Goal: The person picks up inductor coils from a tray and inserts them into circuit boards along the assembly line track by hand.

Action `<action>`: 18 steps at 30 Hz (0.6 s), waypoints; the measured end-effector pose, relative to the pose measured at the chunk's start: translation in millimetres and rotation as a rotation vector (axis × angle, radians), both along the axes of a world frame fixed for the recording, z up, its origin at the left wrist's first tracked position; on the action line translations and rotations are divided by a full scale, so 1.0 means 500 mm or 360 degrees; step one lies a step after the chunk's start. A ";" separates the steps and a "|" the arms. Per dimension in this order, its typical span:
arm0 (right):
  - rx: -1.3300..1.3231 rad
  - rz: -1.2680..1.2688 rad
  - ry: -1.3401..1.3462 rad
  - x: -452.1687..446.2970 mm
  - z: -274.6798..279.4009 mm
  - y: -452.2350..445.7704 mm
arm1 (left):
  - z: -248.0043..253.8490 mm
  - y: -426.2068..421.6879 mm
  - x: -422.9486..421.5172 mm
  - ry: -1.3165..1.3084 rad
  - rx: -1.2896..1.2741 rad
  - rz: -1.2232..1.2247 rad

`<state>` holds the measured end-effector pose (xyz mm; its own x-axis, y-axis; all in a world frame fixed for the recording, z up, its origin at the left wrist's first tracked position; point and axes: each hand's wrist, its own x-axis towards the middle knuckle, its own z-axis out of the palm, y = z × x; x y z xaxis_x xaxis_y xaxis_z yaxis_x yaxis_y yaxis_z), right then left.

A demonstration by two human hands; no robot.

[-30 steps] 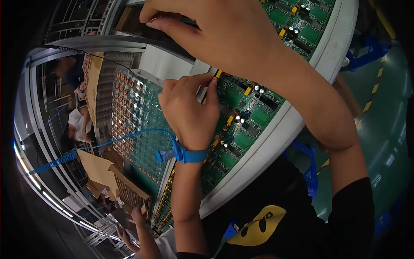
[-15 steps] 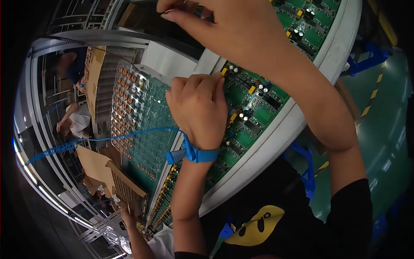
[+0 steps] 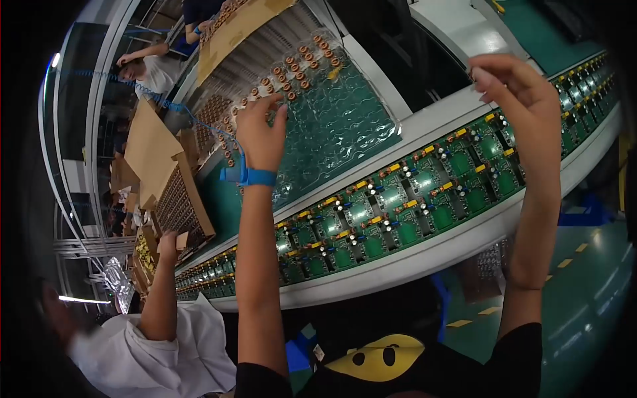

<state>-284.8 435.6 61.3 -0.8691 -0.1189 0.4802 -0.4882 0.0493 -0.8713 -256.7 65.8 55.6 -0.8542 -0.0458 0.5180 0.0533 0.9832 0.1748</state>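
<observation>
My left hand (image 3: pixel 264 136), with a blue wrist strap (image 3: pixel 249 176), is over the clear plastic tray (image 3: pixel 345 126) beside its copper-coloured ring coils (image 3: pixel 292 76). Its thumb and forefinger are apart, and nothing can be made out between them. My right hand (image 3: pixel 521 93) is raised above the far side of the line of green circuit boards (image 3: pixel 398 205). The fingers of that hand are curled towards the thumb in a pinch, and whatever is between the tips is too small to make out. Yellow parts and small silver cylinders stand on the boards.
An open cardboard box (image 3: pixel 189 199) with rows of parts stands at the left. A co-worker in a white shirt (image 3: pixel 166 351) reaches in at the lower left. Other people are behind a carton (image 3: pixel 232 33). A pale rail (image 3: pixel 398 262) edges the boards.
The view has turned, showing more of the board line. My left hand has left the boards for the coil tray. My right hand is now farther right, apart from the left.
</observation>
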 end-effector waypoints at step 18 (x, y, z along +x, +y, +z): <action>0.1106 0.0391 0.0085 0.072 -0.047 0.056 | -0.020 -0.041 -0.062 -0.0295 0.0381 -0.0189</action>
